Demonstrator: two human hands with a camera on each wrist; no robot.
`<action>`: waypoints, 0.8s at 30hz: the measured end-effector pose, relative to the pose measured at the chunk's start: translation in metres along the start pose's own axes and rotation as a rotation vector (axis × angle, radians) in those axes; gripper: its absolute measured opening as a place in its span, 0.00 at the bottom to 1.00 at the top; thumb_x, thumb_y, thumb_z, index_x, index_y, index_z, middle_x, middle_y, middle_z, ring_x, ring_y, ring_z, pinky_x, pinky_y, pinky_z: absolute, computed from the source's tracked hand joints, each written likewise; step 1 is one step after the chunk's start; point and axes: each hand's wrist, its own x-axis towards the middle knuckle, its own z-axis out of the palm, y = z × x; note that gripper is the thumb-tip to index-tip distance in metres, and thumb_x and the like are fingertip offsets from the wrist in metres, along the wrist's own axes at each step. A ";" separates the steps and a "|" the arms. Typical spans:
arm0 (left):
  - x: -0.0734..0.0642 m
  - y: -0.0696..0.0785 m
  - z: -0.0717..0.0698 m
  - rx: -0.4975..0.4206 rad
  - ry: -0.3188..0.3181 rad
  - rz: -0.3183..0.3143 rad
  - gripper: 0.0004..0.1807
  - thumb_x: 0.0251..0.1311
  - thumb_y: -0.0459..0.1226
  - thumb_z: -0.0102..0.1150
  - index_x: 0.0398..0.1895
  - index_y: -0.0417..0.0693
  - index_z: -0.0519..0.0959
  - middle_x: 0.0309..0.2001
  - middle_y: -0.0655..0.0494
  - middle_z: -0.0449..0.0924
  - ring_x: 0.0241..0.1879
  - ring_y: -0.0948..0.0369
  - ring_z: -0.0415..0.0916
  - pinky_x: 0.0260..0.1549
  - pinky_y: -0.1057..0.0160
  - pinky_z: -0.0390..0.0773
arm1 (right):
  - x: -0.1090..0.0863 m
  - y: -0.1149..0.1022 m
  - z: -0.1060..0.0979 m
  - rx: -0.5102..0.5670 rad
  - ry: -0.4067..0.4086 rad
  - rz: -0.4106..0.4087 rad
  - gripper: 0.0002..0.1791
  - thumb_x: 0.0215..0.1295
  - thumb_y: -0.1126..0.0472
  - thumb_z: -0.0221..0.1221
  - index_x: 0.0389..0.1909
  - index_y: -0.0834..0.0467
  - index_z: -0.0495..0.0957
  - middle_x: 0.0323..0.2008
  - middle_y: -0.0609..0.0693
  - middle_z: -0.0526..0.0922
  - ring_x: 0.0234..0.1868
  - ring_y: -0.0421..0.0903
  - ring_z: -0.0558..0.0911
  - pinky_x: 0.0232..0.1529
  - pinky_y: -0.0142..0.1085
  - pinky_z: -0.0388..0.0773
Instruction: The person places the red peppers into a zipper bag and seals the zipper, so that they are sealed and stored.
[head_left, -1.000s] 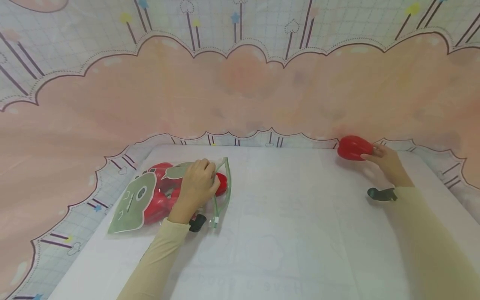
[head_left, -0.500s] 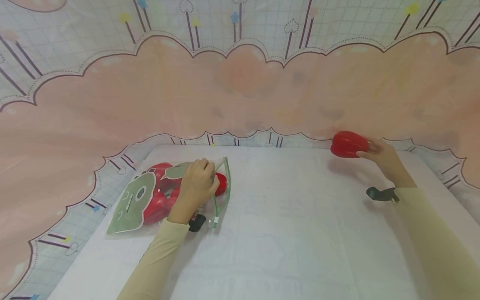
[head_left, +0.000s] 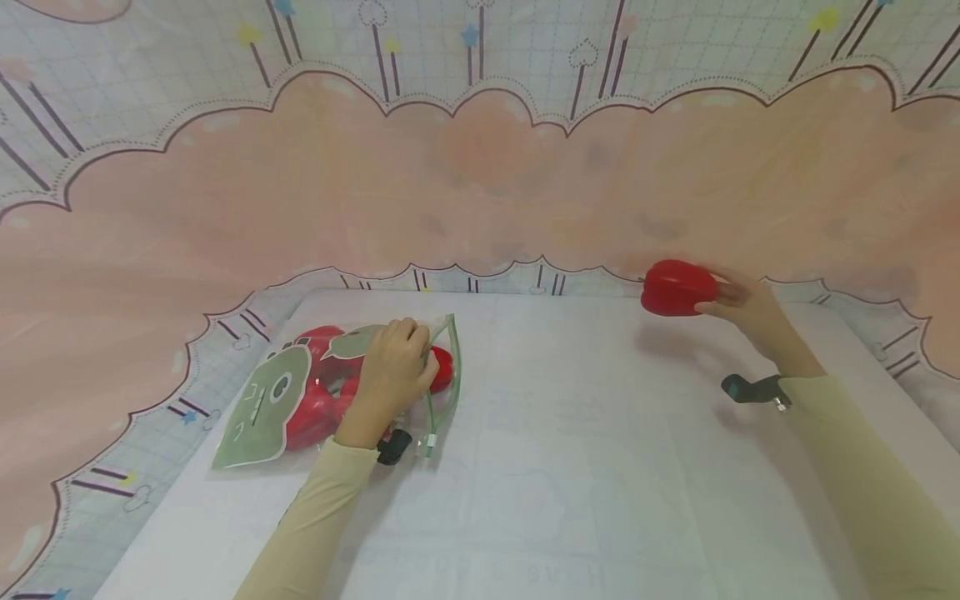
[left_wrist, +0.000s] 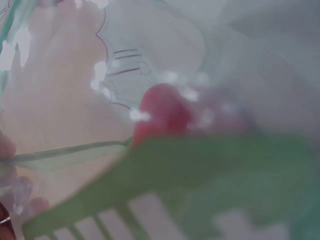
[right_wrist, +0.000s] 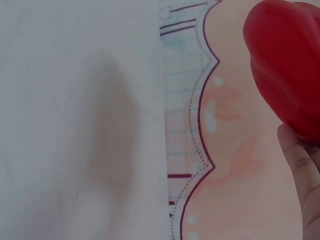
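Note:
A red bell pepper [head_left: 678, 288] is held above the far right part of the table by my right hand [head_left: 759, 321], its thumb and fingers around one end. In the right wrist view, the glossy pepper [right_wrist: 290, 60] fills the upper right corner, with one finger [right_wrist: 299, 160] against it. My left hand [head_left: 395, 371] grips a clear zip bag [head_left: 251, 429] near its green-edged opening. The bag has a green cartoon print and lies on the table with several red peppers [head_left: 311, 414] inside. Through blurred plastic, the left wrist view shows a red pepper [left_wrist: 162, 112] behind green print.
The table has a white top [head_left: 570, 467]. Behind it hangs a peach cloth [head_left: 487, 200] with scalloped borders, which also shows along the table's left and right sides. A small dark camera [head_left: 750, 389] sticks out from the right wrist and another [head_left: 393, 447] from the left.
My right hand has carried the bell pepper to the left and slightly upward over the table. The left hand and the zip bag have stayed where they were.

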 end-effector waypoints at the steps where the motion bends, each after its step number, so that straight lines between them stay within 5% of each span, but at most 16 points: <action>1: 0.000 0.000 0.000 0.000 0.004 0.002 0.06 0.47 0.34 0.60 0.26 0.41 0.74 0.29 0.48 0.74 0.30 0.54 0.70 0.32 0.59 0.73 | 0.000 -0.002 0.002 0.022 -0.001 -0.007 0.36 0.61 0.57 0.60 0.70 0.54 0.58 0.57 0.36 0.74 0.49 0.24 0.73 0.41 0.16 0.72; 5: 0.000 -0.001 0.001 0.000 0.021 0.011 0.06 0.47 0.33 0.60 0.25 0.41 0.74 0.28 0.48 0.74 0.29 0.54 0.70 0.31 0.59 0.73 | 0.002 -0.010 0.008 0.134 -0.018 -0.040 0.35 0.60 0.64 0.60 0.68 0.59 0.60 0.46 0.23 0.75 0.44 0.21 0.77 0.41 0.18 0.75; 10: 0.000 -0.001 0.000 -0.005 0.037 0.016 0.07 0.46 0.34 0.61 0.25 0.40 0.74 0.28 0.47 0.74 0.29 0.54 0.70 0.31 0.58 0.73 | 0.003 -0.020 0.015 0.173 -0.048 -0.068 0.34 0.59 0.65 0.60 0.67 0.61 0.61 0.45 0.24 0.77 0.44 0.23 0.78 0.41 0.19 0.76; 17: -0.001 0.000 -0.001 -0.007 0.026 0.006 0.07 0.47 0.34 0.61 0.26 0.40 0.74 0.28 0.47 0.74 0.29 0.54 0.70 0.31 0.59 0.73 | 0.002 -0.030 0.023 0.082 -0.094 -0.056 0.34 0.60 0.61 0.61 0.67 0.57 0.61 0.48 0.26 0.75 0.45 0.23 0.76 0.43 0.20 0.75; 24: 0.000 -0.001 0.000 -0.003 0.017 0.001 0.06 0.47 0.33 0.61 0.26 0.41 0.74 0.28 0.48 0.74 0.29 0.54 0.69 0.31 0.59 0.73 | 0.007 -0.037 0.033 0.130 -0.160 -0.134 0.33 0.59 0.64 0.61 0.66 0.60 0.62 0.47 0.28 0.77 0.46 0.25 0.78 0.43 0.22 0.76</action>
